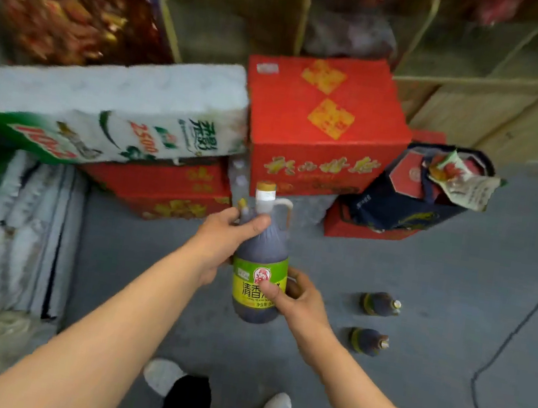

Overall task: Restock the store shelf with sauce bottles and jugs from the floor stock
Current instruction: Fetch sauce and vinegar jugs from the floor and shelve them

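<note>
A dark sauce bottle [260, 265] with a green label, a yellow cap and a small loop handle at the neck is held upright in mid-air over the grey floor [440, 279], in front of the red cartons [323, 125]. It looks full, so likely heavy for its size, with a smooth, stiff plastic body that could slip; the narrow shoulder and the handle seem the surest places to take hold, with support lower down. The left hand [222, 232] wraps the shoulder, thumb across the front and fingers curled behind; a second yellow-capped neck [243, 207] shows just behind this hand, though whether it is held too is unclear. The right hand [296, 294] pinches the labelled body, thumb pressed on the label and fingers curled round the far side. Both forearms reach forward and slightly inward. Two more bottles [375, 322] stand on the floor to the right, well apart from the hands.
</note>
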Action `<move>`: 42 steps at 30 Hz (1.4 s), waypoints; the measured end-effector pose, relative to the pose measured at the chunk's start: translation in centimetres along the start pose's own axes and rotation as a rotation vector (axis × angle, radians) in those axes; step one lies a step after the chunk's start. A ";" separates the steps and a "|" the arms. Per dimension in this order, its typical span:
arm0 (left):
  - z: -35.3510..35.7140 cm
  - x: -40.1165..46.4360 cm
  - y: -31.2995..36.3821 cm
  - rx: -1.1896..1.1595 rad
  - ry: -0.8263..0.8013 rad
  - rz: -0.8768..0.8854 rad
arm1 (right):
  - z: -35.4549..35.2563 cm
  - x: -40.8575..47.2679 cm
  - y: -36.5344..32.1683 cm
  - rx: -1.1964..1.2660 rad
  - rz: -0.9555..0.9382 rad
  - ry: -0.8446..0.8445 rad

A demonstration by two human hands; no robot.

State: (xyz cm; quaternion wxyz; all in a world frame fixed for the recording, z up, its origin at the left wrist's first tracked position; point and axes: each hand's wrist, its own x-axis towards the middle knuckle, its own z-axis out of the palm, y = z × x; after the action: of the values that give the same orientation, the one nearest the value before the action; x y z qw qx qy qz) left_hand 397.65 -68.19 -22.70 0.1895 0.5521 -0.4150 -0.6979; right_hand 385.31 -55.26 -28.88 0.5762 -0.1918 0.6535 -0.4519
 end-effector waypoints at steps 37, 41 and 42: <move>-57.8 -15.0 37.8 -0.169 0.972 0.600 | 68.1 9.4 -42.7 -0.231 -0.588 -1.128; -61.8 -11.3 42.2 -0.164 1.103 0.599 | 73.1 13.8 -47.0 -0.261 -0.585 -1.209; -62.9 -10.3 43.1 -0.157 1.132 0.605 | 74.4 14.9 -48.0 -0.272 -0.591 -1.228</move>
State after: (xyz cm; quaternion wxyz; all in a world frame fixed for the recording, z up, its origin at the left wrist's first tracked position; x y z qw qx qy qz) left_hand 450.92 -109.16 14.73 0.6071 0.6779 -0.3360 -0.2430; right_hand 437.34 -119.06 6.82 0.6654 -0.6530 0.1803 -0.3135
